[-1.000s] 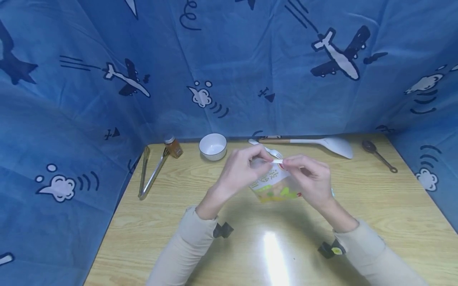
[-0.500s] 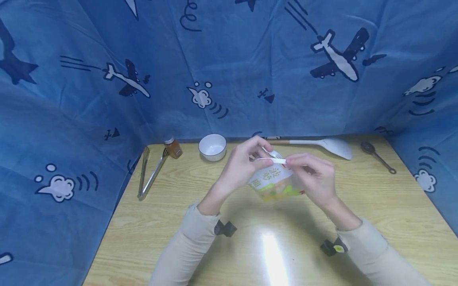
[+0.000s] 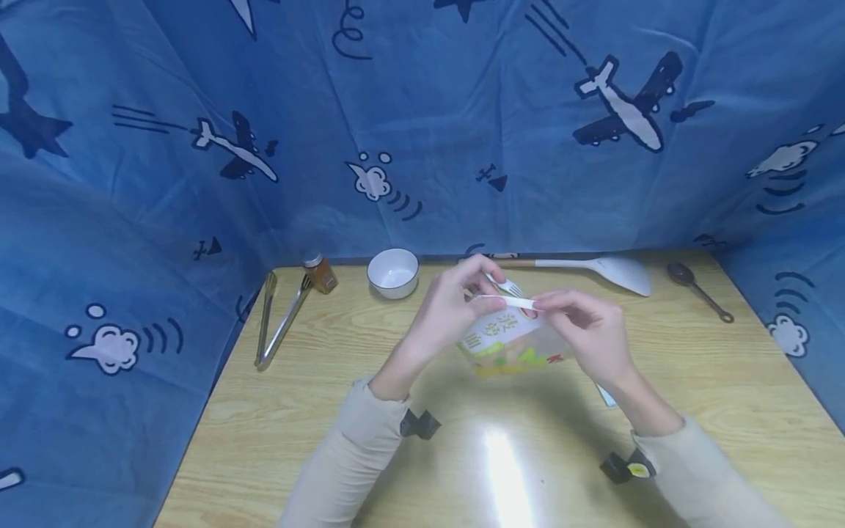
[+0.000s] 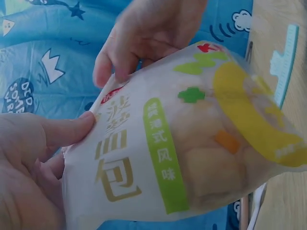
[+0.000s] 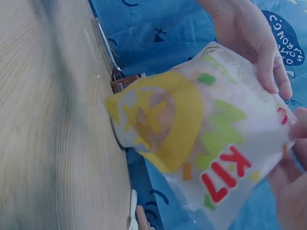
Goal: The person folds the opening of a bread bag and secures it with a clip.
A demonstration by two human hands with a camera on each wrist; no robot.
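A plastic bread bag (image 3: 505, 345) with several bread pieces showing inside is held up over the table, its top edge level between both hands. My left hand (image 3: 444, 308) pinches the top edge at the left, thumb (image 4: 72, 129) on the near face. At the right end of that edge, fingers and thumb of my right hand (image 3: 593, 330) pinch it too. A strip of the white edge shows between the fingertips. Yellow, green and red print covers the bag's lower part (image 5: 182, 124). Beside the right wrist a pale teal clip (image 4: 288, 62) lies on the table.
Along the back of the table stand metal tongs (image 3: 280, 323), a spice jar (image 3: 320, 273) and a white bowl (image 3: 393, 273). A white fork (image 3: 510, 287), a wooden-handled spatula (image 3: 617, 273) and a brown spoon (image 3: 698, 290) lie rightward. Blue curtain (image 3: 422, 147) hangs behind.
My right hand has shifted slightly right along the bag's top edge, and more of the white edge shows between the hands. The teal clip has come into view beside the right wrist.
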